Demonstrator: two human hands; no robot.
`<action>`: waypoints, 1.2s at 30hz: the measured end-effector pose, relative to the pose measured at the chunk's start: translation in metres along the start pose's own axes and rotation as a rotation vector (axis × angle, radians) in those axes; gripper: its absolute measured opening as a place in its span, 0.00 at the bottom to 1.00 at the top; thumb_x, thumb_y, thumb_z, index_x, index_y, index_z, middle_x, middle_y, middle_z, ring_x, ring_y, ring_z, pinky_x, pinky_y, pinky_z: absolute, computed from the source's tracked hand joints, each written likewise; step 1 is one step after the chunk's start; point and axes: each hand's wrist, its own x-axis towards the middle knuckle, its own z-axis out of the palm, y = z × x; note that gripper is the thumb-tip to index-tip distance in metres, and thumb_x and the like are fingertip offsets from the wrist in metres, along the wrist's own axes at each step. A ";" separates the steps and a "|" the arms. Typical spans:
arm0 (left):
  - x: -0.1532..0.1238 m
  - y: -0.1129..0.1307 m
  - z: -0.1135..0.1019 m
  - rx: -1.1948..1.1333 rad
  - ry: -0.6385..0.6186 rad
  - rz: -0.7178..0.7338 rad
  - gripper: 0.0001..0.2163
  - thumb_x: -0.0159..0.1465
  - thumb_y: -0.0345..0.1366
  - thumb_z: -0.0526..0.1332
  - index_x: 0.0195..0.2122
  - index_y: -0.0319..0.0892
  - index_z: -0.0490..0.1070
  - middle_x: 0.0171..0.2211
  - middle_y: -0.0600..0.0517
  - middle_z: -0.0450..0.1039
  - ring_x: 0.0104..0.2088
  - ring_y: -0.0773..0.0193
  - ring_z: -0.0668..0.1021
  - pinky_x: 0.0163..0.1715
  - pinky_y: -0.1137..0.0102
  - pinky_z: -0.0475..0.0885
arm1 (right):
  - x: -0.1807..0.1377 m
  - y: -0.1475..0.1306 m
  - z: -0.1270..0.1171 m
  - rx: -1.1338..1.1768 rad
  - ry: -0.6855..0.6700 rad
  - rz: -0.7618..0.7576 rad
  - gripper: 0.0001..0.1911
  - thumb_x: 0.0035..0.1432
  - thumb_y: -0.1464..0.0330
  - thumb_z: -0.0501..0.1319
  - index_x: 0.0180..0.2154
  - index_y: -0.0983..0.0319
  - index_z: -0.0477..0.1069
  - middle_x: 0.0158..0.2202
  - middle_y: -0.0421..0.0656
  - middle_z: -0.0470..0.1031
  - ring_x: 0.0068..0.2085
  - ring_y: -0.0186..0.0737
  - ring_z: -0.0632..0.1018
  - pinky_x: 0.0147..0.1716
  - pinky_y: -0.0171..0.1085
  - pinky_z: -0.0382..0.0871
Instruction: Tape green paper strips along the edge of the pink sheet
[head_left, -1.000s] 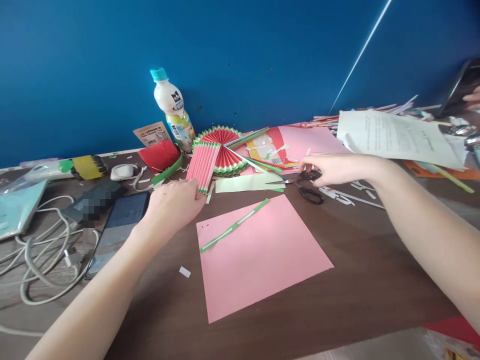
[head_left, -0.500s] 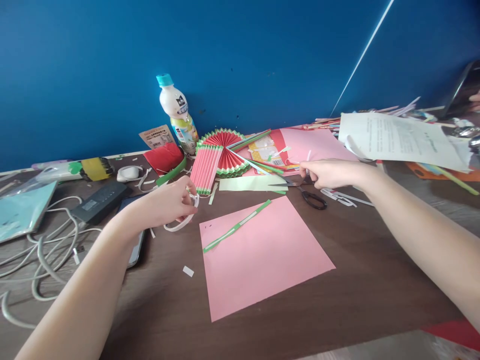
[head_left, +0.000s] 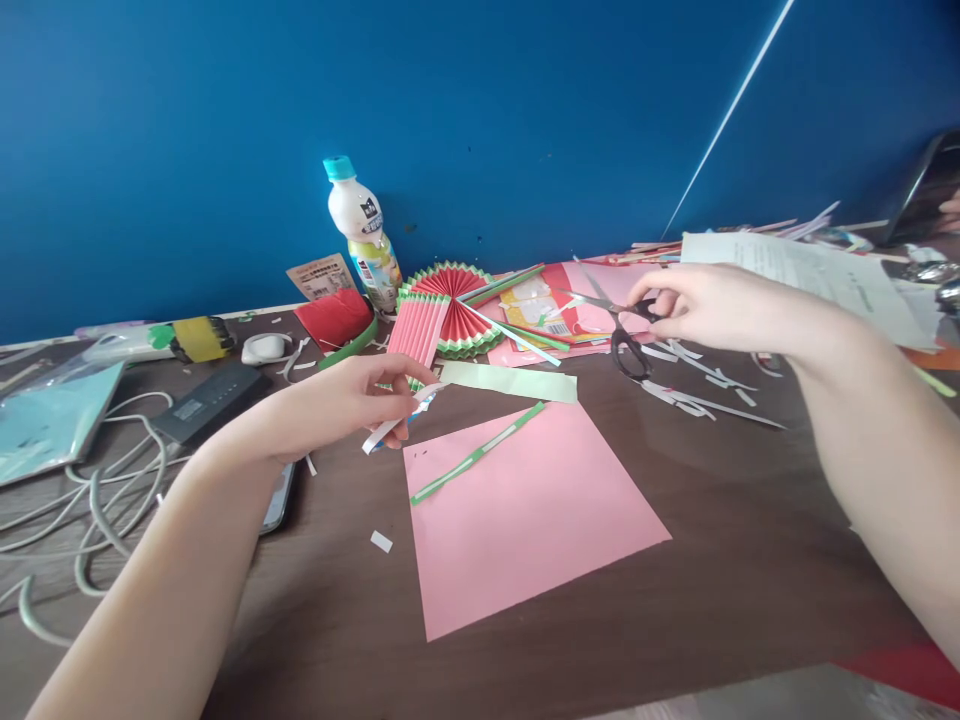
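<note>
My left hand (head_left: 352, 402) is closed on a roll of white tape (head_left: 381, 434) with a blue inner ring, held on edge left of the pink sheet (head_left: 536, 530). In my right hand (head_left: 679, 300) are black-handled scissors (head_left: 611, 306), raised off the table with the blades apart and pointing left. A green strip with a pale line down it (head_left: 480, 455) lies across the upper left of the pink sheet. Just beyond the sheet is a pale green paper strip (head_left: 517, 381). Behind it rests a red pleated paper fan (head_left: 469, 325) with a green edge, beside a folded pink pleated piece (head_left: 415, 335).
A drink bottle (head_left: 360, 220) stands against the blue wall. On the left lie a white mouse (head_left: 266, 348), a black box (head_left: 210, 402), cables (head_left: 94, 505) and a phone (head_left: 279, 500). White paper scraps (head_left: 686, 400) and a printed sheet (head_left: 817, 300) are at right.
My right hand has lifted the scissors from the table, and their blades have spread. My left hand has moved slightly right and turned the tape roll.
</note>
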 end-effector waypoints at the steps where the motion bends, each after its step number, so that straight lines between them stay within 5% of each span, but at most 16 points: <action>1: 0.000 0.001 0.001 -0.026 -0.001 0.004 0.14 0.57 0.40 0.54 0.43 0.44 0.68 0.24 0.54 0.70 0.24 0.66 0.72 0.25 0.73 0.66 | 0.000 -0.006 0.000 0.050 -0.009 0.006 0.13 0.48 0.68 0.59 0.40 0.60 0.67 0.28 0.42 0.72 0.26 0.38 0.70 0.26 0.37 0.61; 8: 0.006 0.000 0.011 -0.095 0.005 0.099 0.15 0.59 0.45 0.54 0.45 0.48 0.68 0.30 0.55 0.69 0.27 0.68 0.70 0.24 0.75 0.65 | 0.003 -0.026 0.016 0.568 -0.057 -0.093 0.12 0.52 0.72 0.55 0.40 0.61 0.68 0.38 0.46 0.74 0.40 0.42 0.75 0.41 0.41 0.66; 14: 0.009 0.005 0.020 0.000 0.091 0.158 0.13 0.57 0.41 0.57 0.43 0.48 0.70 0.38 0.55 0.70 0.28 0.69 0.69 0.26 0.76 0.64 | -0.006 -0.046 0.024 1.094 -0.387 -0.104 0.19 0.52 0.66 0.57 0.47 0.60 0.65 0.40 0.46 0.74 0.39 0.42 0.74 0.31 0.37 0.66; 18: 0.006 0.012 0.029 -0.048 0.090 0.162 0.13 0.58 0.43 0.57 0.43 0.48 0.70 0.33 0.56 0.70 0.24 0.72 0.67 0.22 0.77 0.62 | -0.012 -0.068 0.039 1.332 -0.333 -0.194 0.18 0.47 0.70 0.61 0.43 0.59 0.66 0.37 0.43 0.71 0.34 0.35 0.71 0.29 0.34 0.64; 23: 0.001 0.020 0.040 -0.080 0.122 0.160 0.14 0.59 0.43 0.57 0.45 0.47 0.69 0.28 0.56 0.67 0.22 0.72 0.66 0.21 0.77 0.62 | -0.020 -0.087 0.056 1.283 -0.362 -0.191 0.16 0.47 0.69 0.65 0.39 0.60 0.65 0.28 0.36 0.64 0.25 0.29 0.68 0.25 0.33 0.63; 29: 0.002 0.022 0.050 0.046 0.171 0.250 0.10 0.59 0.37 0.55 0.42 0.49 0.71 0.36 0.55 0.71 0.32 0.67 0.71 0.30 0.73 0.64 | -0.026 -0.095 0.069 1.306 -0.346 -0.178 0.18 0.45 0.68 0.67 0.37 0.59 0.61 0.27 0.36 0.70 0.28 0.33 0.73 0.26 0.33 0.64; 36: 0.003 0.020 0.054 -0.001 0.147 0.144 0.11 0.57 0.38 0.57 0.42 0.48 0.66 0.32 0.56 0.69 0.24 0.70 0.68 0.21 0.75 0.61 | -0.027 -0.099 0.067 1.309 -0.300 -0.163 0.20 0.42 0.73 0.66 0.38 0.59 0.62 0.26 0.34 0.69 0.27 0.31 0.72 0.28 0.34 0.65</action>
